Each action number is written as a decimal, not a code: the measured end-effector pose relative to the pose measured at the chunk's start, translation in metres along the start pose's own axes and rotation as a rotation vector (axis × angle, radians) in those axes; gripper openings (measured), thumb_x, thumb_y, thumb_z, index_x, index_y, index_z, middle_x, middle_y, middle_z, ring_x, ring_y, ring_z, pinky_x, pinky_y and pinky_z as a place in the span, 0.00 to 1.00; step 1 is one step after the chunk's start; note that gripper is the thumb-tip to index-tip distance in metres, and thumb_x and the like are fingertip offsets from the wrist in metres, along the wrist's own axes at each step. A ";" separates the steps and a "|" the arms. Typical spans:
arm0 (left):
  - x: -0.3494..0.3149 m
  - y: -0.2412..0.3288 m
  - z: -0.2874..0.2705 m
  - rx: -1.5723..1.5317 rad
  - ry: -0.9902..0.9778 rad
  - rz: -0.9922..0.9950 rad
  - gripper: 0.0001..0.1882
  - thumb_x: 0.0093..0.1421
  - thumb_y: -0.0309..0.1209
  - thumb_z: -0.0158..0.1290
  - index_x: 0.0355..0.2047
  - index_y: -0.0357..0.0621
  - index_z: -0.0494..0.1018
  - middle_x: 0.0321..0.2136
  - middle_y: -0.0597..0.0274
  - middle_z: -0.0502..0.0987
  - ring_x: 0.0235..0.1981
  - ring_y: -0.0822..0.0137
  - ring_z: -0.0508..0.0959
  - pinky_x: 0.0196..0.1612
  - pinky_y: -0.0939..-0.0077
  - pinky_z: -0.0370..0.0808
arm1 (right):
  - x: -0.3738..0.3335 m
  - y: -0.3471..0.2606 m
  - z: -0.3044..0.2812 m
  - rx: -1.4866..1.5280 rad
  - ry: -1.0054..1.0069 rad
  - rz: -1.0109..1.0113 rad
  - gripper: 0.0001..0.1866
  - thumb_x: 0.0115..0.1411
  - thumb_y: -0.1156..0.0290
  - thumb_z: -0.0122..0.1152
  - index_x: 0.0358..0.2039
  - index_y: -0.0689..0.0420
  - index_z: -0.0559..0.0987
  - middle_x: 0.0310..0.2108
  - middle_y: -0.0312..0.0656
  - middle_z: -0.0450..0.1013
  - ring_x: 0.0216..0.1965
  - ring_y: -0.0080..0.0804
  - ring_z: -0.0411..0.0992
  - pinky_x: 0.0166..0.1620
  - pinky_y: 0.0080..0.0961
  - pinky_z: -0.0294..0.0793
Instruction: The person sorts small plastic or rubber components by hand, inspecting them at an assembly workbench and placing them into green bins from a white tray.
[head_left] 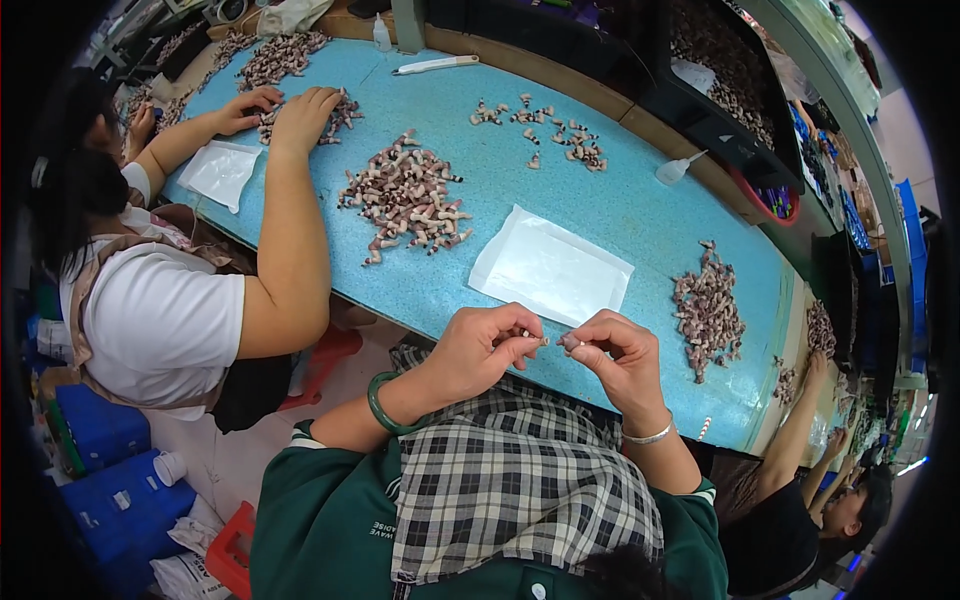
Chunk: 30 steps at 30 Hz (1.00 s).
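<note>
The left hand [487,345] and the right hand [612,350] meet just over the near edge of the blue worktable [620,215], above a checked apron [520,480]; each pinches a small pale piece between thumb and forefinger, the left-hand piece [540,341] and the right-hand piece [568,342], fingertips closed tight on them; the two pieces lie nearly end to end, the right one at about three o'clock from the left, with a slight gap between them; each looks to have its long axis running along that three-to-nine line, though they are too small to say more; neither hand is nearer, since both sit level with the table edge.

At twelve o'clock from the hands, just beyond them, lies a flat white pouch [550,268]; at ten o'clock, well apart, a heap of brown-and-white pieces [408,197]; at two o'clock another heap [708,312]; farther off at twelve, a thin scatter of the same pieces [545,128].

At nine o'clock a co-worker in a white shirt reaches both arms onto the table, their hands [290,112] on a further pile; at four o'clock another person sits low at the table's end; dark bins [720,90] full of pieces line the far side.
</note>
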<state>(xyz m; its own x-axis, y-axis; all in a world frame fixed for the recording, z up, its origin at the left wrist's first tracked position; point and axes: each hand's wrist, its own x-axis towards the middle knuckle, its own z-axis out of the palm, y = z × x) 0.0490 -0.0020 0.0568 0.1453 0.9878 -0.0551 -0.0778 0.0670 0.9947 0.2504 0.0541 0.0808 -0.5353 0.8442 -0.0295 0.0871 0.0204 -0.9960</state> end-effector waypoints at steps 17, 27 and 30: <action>-0.007 0.000 0.020 0.461 0.010 0.271 0.03 0.55 0.19 0.52 0.30 0.35 0.73 0.22 0.57 0.77 0.21 0.69 0.79 0.23 0.80 0.74 | -0.022 0.014 0.008 -0.553 0.107 -0.460 0.08 0.43 0.81 0.67 0.27 0.59 0.80 0.20 0.39 0.69 0.22 0.32 0.68 0.24 0.25 0.66; -0.005 0.004 0.027 0.332 -0.044 0.165 0.03 0.54 0.22 0.54 0.30 0.37 0.72 0.20 0.55 0.75 0.20 0.62 0.76 0.24 0.75 0.72 | -0.027 0.022 -0.008 -0.234 0.000 -0.224 0.07 0.48 0.82 0.63 0.30 0.64 0.79 0.25 0.39 0.73 0.25 0.24 0.70 0.28 0.18 0.68; -0.006 0.006 0.032 0.028 -0.004 0.072 0.04 0.56 0.25 0.54 0.31 0.37 0.72 0.20 0.57 0.75 0.19 0.68 0.76 0.23 0.78 0.71 | -0.031 0.025 -0.008 0.091 0.081 -0.064 0.05 0.51 0.80 0.63 0.30 0.63 0.80 0.27 0.39 0.72 0.27 0.22 0.70 0.29 0.17 0.69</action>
<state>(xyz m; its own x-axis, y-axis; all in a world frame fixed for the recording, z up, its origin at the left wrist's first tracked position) 0.0791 -0.0122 0.0660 0.1443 0.9894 0.0174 -0.0607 -0.0086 0.9981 0.2760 0.0322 0.0571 -0.4673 0.8833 0.0378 -0.0236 0.0303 -0.9993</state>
